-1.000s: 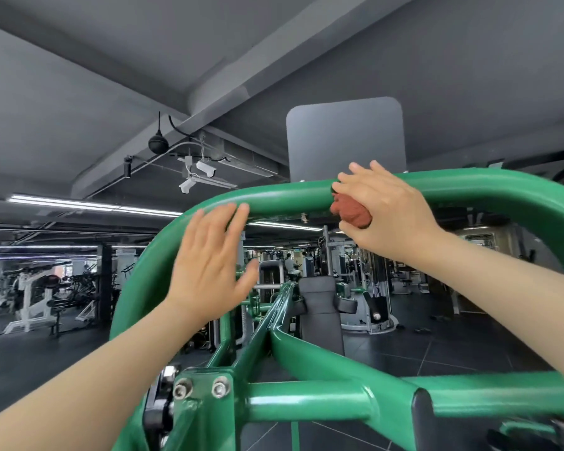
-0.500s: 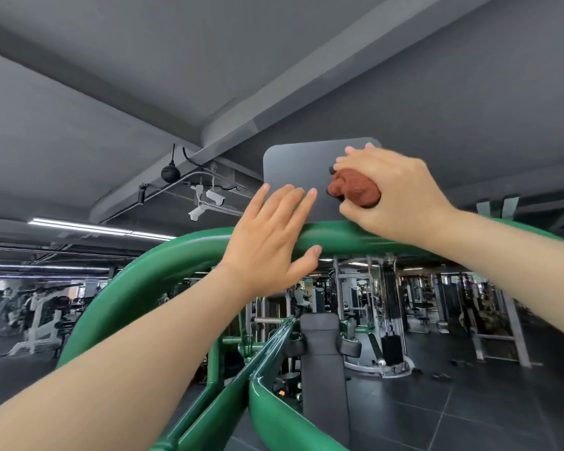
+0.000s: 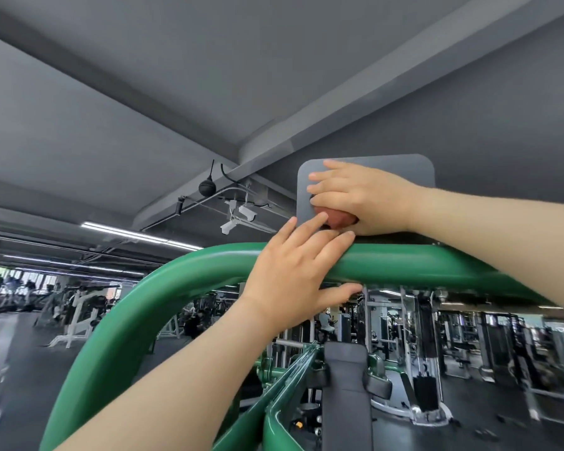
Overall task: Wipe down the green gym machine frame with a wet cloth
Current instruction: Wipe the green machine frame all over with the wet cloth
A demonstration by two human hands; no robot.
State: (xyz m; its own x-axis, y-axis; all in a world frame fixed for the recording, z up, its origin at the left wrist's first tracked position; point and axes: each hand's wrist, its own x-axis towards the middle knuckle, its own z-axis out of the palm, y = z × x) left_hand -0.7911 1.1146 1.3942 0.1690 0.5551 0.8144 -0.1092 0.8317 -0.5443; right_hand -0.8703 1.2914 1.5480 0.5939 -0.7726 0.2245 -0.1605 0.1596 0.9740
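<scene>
A thick green tube of the gym machine frame (image 3: 163, 288) arches across the view at head height. My left hand (image 3: 300, 271) lies on top of that tube, fingers straight over it and thumb under it. Just above, my right hand (image 3: 362, 196) grips a balled reddish-brown cloth (image 3: 337, 218) and presses it against the lower left of a grey plate (image 3: 417, 167) standing on the tube. Most of the cloth is hidden in the palm.
Lower green frame rails (image 3: 274, 402) and a black padded seat back (image 3: 345, 385) run beneath the arch. Other gym machines (image 3: 420, 353) fill the dark floor behind. Cameras (image 3: 238, 218) and pipes hang from the grey ceiling to the left.
My right hand has moved with the cloth from the green tube up onto the grey plate. My left hand has slid right along the tube until it lies under the right one. The view has tilted upward.
</scene>
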